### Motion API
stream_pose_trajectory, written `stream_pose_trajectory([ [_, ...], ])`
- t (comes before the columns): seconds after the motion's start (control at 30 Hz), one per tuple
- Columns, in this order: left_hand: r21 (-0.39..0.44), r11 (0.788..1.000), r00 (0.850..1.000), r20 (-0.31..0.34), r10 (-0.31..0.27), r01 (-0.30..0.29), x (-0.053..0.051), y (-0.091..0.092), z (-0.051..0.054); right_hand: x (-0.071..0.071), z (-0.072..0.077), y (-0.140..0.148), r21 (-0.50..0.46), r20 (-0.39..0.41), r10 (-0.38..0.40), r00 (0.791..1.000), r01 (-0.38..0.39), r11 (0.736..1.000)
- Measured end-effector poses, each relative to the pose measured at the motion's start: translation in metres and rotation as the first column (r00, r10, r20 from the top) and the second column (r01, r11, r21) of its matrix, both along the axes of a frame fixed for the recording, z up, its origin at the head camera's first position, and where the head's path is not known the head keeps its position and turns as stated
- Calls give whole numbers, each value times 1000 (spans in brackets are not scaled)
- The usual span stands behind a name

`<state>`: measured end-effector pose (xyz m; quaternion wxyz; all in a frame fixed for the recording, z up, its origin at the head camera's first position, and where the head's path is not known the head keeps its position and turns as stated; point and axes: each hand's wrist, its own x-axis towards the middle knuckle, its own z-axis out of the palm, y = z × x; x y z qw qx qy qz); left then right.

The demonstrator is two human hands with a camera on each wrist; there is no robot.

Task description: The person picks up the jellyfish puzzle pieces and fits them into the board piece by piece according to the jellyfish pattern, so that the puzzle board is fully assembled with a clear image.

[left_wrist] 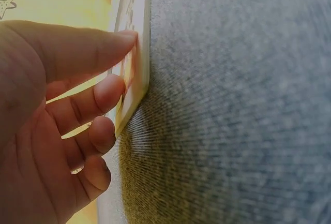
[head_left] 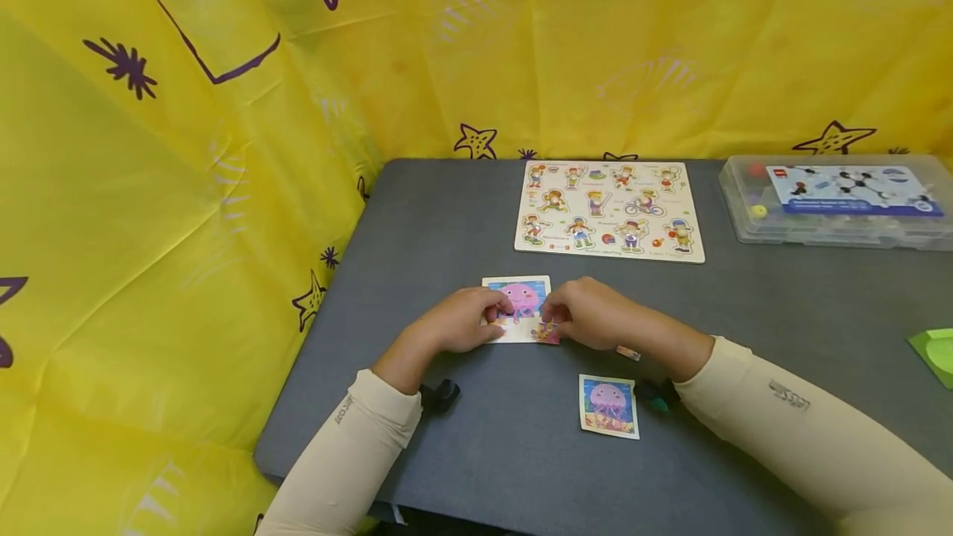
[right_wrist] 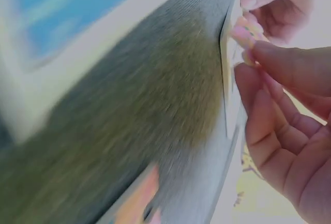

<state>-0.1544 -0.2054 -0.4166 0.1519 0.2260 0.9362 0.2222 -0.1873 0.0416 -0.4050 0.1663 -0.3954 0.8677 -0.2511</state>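
A small jellyfish puzzle board (head_left: 521, 296) lies on the dark table, with a bare pale strip along its lower part. My left hand (head_left: 465, 321) rests on the board's left side, thumb and fingertips touching it; in the left wrist view the thumb (left_wrist: 98, 50) reaches over its edge. With thumb and fingertips, my right hand (head_left: 591, 314) pinches a pink-and-orange puzzle piece (head_left: 547, 332) at the lower right corner. In the right wrist view that puzzle piece (right_wrist: 243, 35) is partly hidden by fingers. A jellyfish picture card (head_left: 609, 406) lies nearer to me.
Another loose puzzle piece (head_left: 629, 352) lies under my right forearm. Behind stands a wooden board of sports figures (head_left: 609, 209), with a clear plastic case (head_left: 841, 226) to its right. A green object (head_left: 934, 354) sits at the right edge. Yellow cloth (head_left: 447, 64) borders the table.
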Motion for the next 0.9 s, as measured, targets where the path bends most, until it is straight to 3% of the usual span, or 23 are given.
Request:
stream_pose_trajectory([
  [0.27,36,999,1000,25,17,-18,-1,-1,-1,-14,-1,-34,-22,-3,35,999,-35,999],
  [0.5,60,998,999,40,22,-25,-3,-2,-4,-17,-6,-43,18,-5,72,997,-72,997],
  [0.9,-3,998,998,10,61,-61,-7,2,-4,-25,-6,-46,104,1,-43,999,43,994],
])
